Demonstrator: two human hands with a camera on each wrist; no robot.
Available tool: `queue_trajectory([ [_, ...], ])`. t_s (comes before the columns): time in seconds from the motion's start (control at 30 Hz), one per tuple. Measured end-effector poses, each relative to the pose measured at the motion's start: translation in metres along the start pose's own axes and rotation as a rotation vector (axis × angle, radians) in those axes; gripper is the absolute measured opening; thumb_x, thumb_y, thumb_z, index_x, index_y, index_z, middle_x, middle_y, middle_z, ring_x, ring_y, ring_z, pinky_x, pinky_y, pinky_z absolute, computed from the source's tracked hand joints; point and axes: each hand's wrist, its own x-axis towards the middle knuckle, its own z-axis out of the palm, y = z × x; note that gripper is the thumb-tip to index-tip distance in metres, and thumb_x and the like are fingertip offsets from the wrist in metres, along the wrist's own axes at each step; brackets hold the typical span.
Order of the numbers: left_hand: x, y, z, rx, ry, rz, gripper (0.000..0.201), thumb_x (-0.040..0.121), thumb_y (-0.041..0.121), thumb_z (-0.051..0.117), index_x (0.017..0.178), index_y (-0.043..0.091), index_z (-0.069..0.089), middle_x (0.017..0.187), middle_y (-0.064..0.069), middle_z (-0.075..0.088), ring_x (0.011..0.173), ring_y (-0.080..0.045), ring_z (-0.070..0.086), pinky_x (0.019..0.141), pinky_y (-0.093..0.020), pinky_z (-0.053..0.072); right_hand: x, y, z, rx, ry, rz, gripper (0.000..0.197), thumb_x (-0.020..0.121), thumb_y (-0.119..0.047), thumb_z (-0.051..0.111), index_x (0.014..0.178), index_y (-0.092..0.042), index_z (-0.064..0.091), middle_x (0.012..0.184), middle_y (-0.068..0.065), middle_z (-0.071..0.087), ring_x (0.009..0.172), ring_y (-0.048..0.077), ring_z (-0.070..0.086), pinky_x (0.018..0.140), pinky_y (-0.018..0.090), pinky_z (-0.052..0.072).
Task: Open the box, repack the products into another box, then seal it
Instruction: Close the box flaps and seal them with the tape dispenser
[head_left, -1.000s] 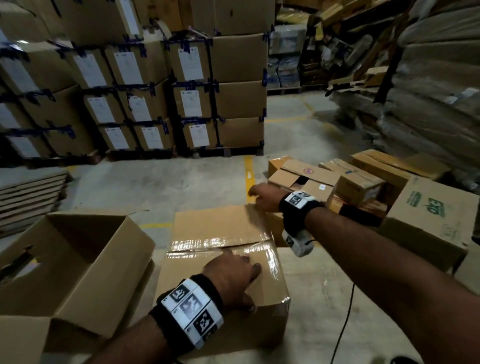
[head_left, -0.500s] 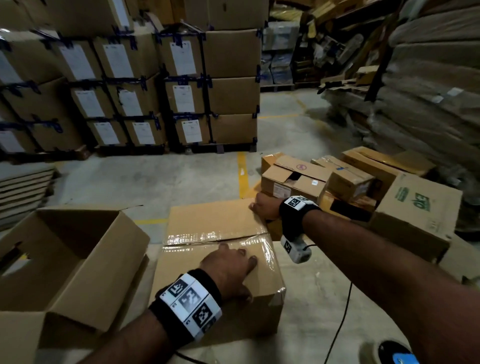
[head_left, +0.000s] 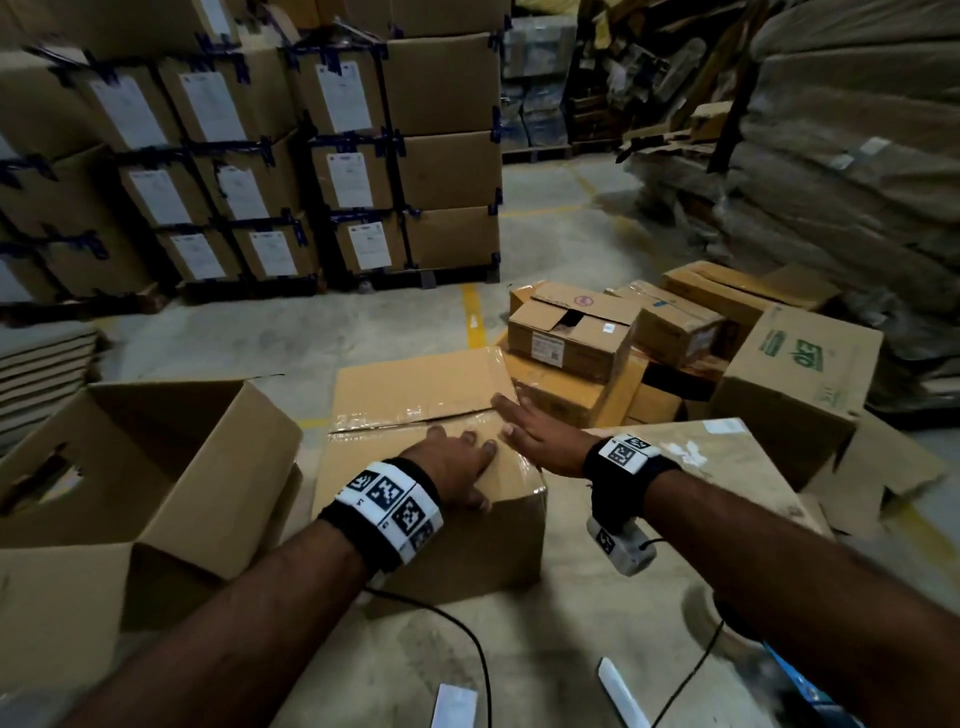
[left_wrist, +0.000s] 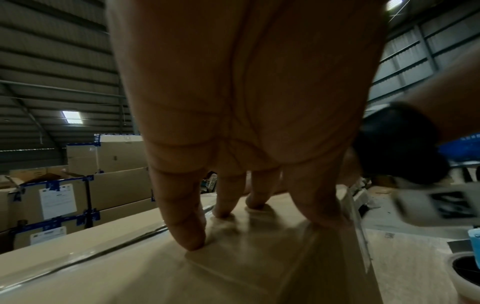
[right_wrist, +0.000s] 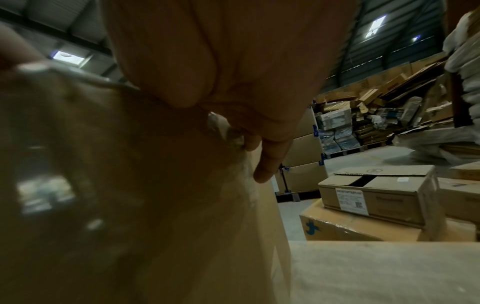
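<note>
A brown taped box (head_left: 415, 395) stands in the middle of the head view, with clear tape along its top seam. My left hand (head_left: 462, 441) rests on the near half of the top, fingertips (left_wrist: 192, 240) pressing the glossy tape beside the seam. My right hand (head_left: 511, 415) lies flat against the box's right top edge, thumb on the top and straight fingers (right_wrist: 265, 164) along the side. Neither hand holds anything. An empty open box (head_left: 156, 467) lies tipped at the left, its opening facing up and right.
Pallets of stacked labelled cartons (head_left: 337, 156) fill the back left. Small boxes (head_left: 571, 338) and a green-printed carton (head_left: 795, 374) crowd the right. A large box (head_left: 727, 457) sits under my right forearm. A cable (head_left: 467, 639) and white strips (head_left: 452, 706) lie near me.
My right hand has slid from the box's far right corner back along the right edge to the seam. My left hand has stayed on the top.
</note>
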Motion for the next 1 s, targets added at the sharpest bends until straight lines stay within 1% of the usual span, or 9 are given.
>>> queue_trajectory([
  [0.23, -0.004, 0.008, 0.000, -0.013, -0.013, -0.041, 0.080, 0.095, 0.049, 0.049, 0.155, 0.019, 0.006, 0.160, -0.016, 0.009, 0.134, -0.042, 0.032, 0.107, -0.042, 0.032, -0.070, -0.010, 0.034, 0.106, 0.105, -0.106, 0.049, 0.104, -0.039, 0.030, 0.152, -0.036, 0.019, 0.162, 0.005, -0.012, 0.148, 0.019, -0.005, 0.116, 0.032, 0.011],
  [0.33, -0.003, 0.006, 0.000, 0.007, -0.001, -0.032, 0.079, 0.095, 0.050, 0.047, 0.155, 0.018, 0.007, 0.160, -0.017, 0.011, 0.133, -0.042, 0.035, 0.108, -0.043, 0.032, -0.080, -0.005, 0.039, 0.014, 0.158, -0.149, 0.056, 0.101, -0.037, 0.040, 0.152, -0.032, 0.017, 0.162, 0.004, -0.009, 0.147, 0.020, 0.011, 0.113, 0.028, 0.019],
  [0.43, -0.003, 0.003, 0.002, 0.029, 0.000, -0.025, 0.078, 0.096, 0.052, 0.044, 0.155, 0.017, 0.006, 0.160, -0.017, 0.011, 0.133, -0.043, 0.036, 0.111, -0.045, 0.029, -0.076, 0.000, 0.043, -0.089, 0.202, -0.099, 0.074, 0.095, -0.032, 0.056, 0.154, -0.028, 0.011, 0.162, 0.001, -0.008, 0.147, 0.021, 0.018, 0.116, 0.035, 0.029],
  [0.57, -0.005, 0.002, 0.004, 0.049, 0.019, -0.023, 0.076, 0.097, 0.052, 0.043, 0.154, 0.017, 0.008, 0.160, -0.015, 0.011, 0.133, -0.043, 0.036, 0.113, -0.045, 0.026, -0.081, 0.007, 0.047, -0.117, 0.227, -0.139, 0.089, 0.091, -0.033, 0.062, 0.154, -0.024, 0.000, 0.162, -0.002, -0.008, 0.146, 0.012, 0.009, 0.116, 0.028, 0.018],
  [0.63, -0.005, 0.003, 0.007, 0.025, 0.017, -0.034, 0.075, 0.097, 0.052, 0.042, 0.154, 0.019, 0.008, 0.160, -0.014, 0.010, 0.132, -0.043, 0.036, 0.112, -0.046, 0.029, -0.086, 0.010, 0.044, -0.085, 0.264, -0.153, 0.082, 0.094, -0.042, 0.055, 0.154, -0.020, 0.003, 0.162, 0.001, 0.003, 0.143, 0.008, 0.012, 0.116, 0.029, 0.018],
  [0.7, -0.003, 0.002, 0.010, 0.011, 0.017, -0.037, 0.075, 0.096, 0.053, 0.043, 0.154, 0.021, 0.007, 0.161, -0.013, 0.010, 0.132, -0.043, 0.035, 0.110, -0.048, 0.032, -0.087, 0.007, 0.037, 0.185, 0.360, -0.096, 0.061, 0.098, -0.039, 0.048, 0.148, -0.018, 0.021, 0.148, 0.004, 0.028, 0.135, 0.011, 0.030, 0.112, 0.031, 0.029],
  [0.8, -0.001, -0.001, 0.014, -0.014, 0.036, -0.035, 0.075, 0.096, 0.053, 0.043, 0.154, 0.022, 0.007, 0.161, -0.013, 0.011, 0.131, -0.043, 0.034, 0.110, -0.049, 0.033, -0.073, -0.005, 0.020, 0.430, 0.359, -0.043, 0.034, 0.105, -0.028, 0.035, 0.132, -0.012, 0.047, 0.130, 0.003, 0.045, 0.122, 0.015, 0.045, 0.109, 0.034, 0.036],
  [0.87, -0.001, -0.001, 0.014, -0.011, 0.028, -0.029, 0.074, 0.096, 0.053, 0.042, 0.154, 0.023, 0.007, 0.161, -0.012, 0.010, 0.131, -0.043, 0.033, 0.109, -0.050, 0.033, -0.050, -0.003, 0.013, 0.438, 0.319, -0.021, 0.041, 0.105, -0.034, 0.029, 0.131, -0.011, 0.053, 0.131, 0.003, 0.049, 0.123, 0.015, 0.047, 0.110, 0.037, 0.035],
  [1.0, -0.001, 0.000, 0.014, -0.042, 0.032, -0.017, 0.074, 0.097, 0.051, 0.043, 0.154, 0.023, 0.006, 0.161, -0.010, 0.009, 0.133, -0.042, 0.029, 0.109, -0.049, 0.034, 0.000, 0.007, -0.007, 0.414, 0.252, 0.106, 0.068, 0.092, -0.071, 0.031, 0.127, -0.018, 0.055, 0.132, 0.001, 0.055, 0.121, 0.016, 0.053, 0.108, 0.046, 0.040],
])
